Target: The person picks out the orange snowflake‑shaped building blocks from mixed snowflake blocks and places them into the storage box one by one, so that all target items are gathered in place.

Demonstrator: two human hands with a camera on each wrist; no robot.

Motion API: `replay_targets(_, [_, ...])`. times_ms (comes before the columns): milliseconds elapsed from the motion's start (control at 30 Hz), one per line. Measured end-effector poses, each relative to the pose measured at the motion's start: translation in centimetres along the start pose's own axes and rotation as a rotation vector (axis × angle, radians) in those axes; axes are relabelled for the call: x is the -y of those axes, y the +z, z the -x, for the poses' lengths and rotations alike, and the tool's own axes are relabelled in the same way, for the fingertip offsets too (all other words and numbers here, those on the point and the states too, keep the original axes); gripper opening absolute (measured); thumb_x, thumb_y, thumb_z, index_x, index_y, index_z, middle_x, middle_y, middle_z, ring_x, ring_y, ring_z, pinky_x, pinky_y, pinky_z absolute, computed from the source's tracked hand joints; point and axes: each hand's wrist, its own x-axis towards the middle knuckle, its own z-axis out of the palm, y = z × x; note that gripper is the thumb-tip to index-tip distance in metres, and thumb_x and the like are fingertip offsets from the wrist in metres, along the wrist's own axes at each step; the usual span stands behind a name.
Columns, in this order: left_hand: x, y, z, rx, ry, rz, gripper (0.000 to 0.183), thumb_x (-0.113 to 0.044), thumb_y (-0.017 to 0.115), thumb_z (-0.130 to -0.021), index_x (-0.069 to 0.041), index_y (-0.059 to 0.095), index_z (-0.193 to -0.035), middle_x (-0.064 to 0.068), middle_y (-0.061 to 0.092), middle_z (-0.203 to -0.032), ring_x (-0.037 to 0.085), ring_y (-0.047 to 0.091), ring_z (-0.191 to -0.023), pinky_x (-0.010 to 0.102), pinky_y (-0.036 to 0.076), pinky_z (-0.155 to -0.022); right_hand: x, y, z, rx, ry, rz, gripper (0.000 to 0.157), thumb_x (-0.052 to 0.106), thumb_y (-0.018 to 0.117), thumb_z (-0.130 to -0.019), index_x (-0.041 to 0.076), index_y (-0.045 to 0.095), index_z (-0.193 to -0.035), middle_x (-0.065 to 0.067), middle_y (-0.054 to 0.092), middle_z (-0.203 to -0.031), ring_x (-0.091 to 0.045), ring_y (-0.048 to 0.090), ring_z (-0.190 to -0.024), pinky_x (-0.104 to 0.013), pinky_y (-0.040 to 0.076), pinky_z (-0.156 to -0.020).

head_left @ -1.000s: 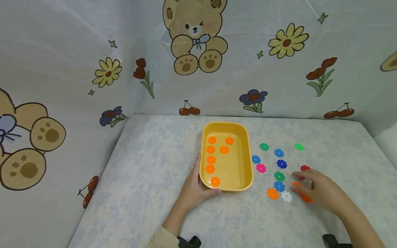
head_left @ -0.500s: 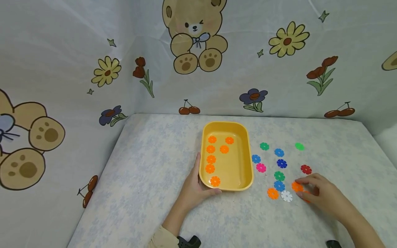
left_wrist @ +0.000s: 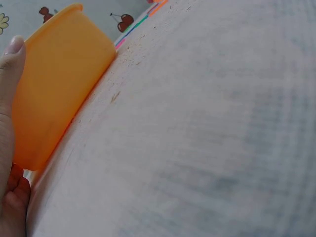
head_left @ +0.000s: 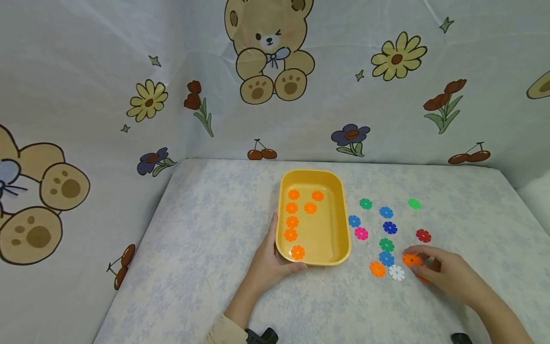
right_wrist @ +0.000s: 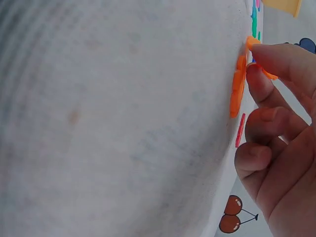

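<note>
A yellow plastic tray [head_left: 333,224] stands on the table, holding several orange flower-shaped discs [head_left: 298,252] along its left side and upper middle. My left hand [head_left: 268,265] grips its near left corner, thumb along the near wall and fingers along the left wall; in the left wrist view the thumb [left_wrist: 7,74] lies against the tray's outer side. To the right, thumb and index finger of my right hand [head_left: 447,270] pinch an orange flower-shaped disc [head_left: 411,259], seen tilted in the right wrist view. A second orange disc [right_wrist: 238,89] lies just under that hand, partly hidden.
Between tray and right hand lie several loose discs: blue [head_left: 390,227], green [head_left: 386,245], pink [head_left: 361,233], white [head_left: 396,273] and orange [head_left: 377,269]. A red disc [head_left: 423,235] and a light green one [head_left: 414,204] lie farther right. A printed bear curtain [head_left: 275,119] hangs behind the table.
My right hand has come down slightly and closed thumb and index finger on an orange disc, uncovering the red disc. My left hand and the tray have stayed in place.
</note>
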Motion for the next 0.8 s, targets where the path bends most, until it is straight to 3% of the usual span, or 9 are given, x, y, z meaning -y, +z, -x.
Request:
replay_targets(200, [0.1, 0.0, 0.0, 0.002, -0.002, 0.006, 0.129, -0.048, 0.088, -0.069, -0.037, -0.004, -0.159, -0.018, 0.011, -0.165, 0.006, 0.022, -0.151, 0.046, 0.025, -0.122, 0.2, -0.6, 0.0, 0.002, 0.056, 0.006, 0.048, 0.032, 0.079, -0.084, 0.013, 0.068, -0.126, 0.001, 0.059, -0.085, -0.01, 0.042, -0.064, -0.023, 0.033, -0.049])
replay_targets(333, [0.1, 0.0, 0.0, 0.004, -0.011, 0.007, 0.13, -0.049, 0.088, -0.069, -0.038, -0.004, -0.159, -0.019, 0.012, -0.165, 0.006, 0.022, -0.15, 0.046, 0.025, -0.122, 0.7, -1.2, 0.0, -0.05, 0.063, -0.004, 0.053, 0.039, 0.078, -0.084, 0.009, 0.067, -0.127, 0.0, 0.06, -0.085, -0.012, 0.04, -0.06, -0.026, 0.028, -0.047])
replay_targets(567, [0.2, -0.1, 0.0, 0.001, -0.005, -0.007, 0.129, -0.049, 0.088, -0.069, -0.038, -0.005, -0.159, -0.017, 0.012, -0.165, 0.008, 0.022, -0.151, 0.049, 0.025, -0.122, 4.2, -2.3, -1.3, -0.221, -0.056, -0.067, 0.04, 0.033, 0.077, -0.087, 0.012, 0.071, -0.12, -0.002, 0.047, -0.067, -0.013, 0.039, -0.058, -0.027, 0.026, -0.042])
replay_targets(800, [0.2, -0.1, 0.0, -0.001, 0.001, -0.011, 0.129, -0.048, 0.088, -0.069, -0.04, -0.005, -0.159, -0.019, 0.011, -0.165, 0.008, 0.021, -0.151, 0.049, 0.023, -0.123, 9.5, -2.2, -4.0, -0.237, -0.202, -0.17, 0.038, 0.03, 0.08, -0.084, 0.011, 0.073, -0.116, 0.0, 0.046, -0.064, -0.014, 0.041, -0.059, -0.025, 0.03, -0.044])
